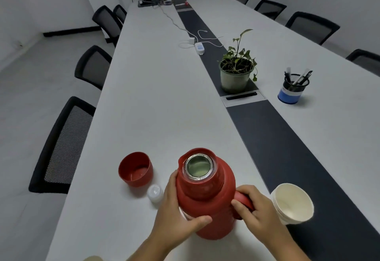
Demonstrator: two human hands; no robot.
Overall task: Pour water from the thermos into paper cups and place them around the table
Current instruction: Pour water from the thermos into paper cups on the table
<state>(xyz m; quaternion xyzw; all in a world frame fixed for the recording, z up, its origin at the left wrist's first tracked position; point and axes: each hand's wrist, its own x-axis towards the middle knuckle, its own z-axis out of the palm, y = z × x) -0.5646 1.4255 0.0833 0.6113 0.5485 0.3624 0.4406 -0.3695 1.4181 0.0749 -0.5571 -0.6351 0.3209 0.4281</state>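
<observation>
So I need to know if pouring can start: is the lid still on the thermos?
No, the thermos mouth is open, showing its steel rim, and the red cap sits upturned on the table to its left.

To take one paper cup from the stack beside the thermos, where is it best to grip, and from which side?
Pinch the rim of the top cup in the paper cup stack, coming from above on its open right side. The cups are nested, mouth up and tilted, so only the top rim is free; the thermos and right hand crowd the left.

Thermos (pixel 205 197) stands between left hand (pixel 174 213) and right hand (pixel 257 213). Lid cup (pixel 135 169) and stopper (pixel 155 193) lie left of left fingers; stacked cups (pixel 292 203) right of right fingers.
</observation>
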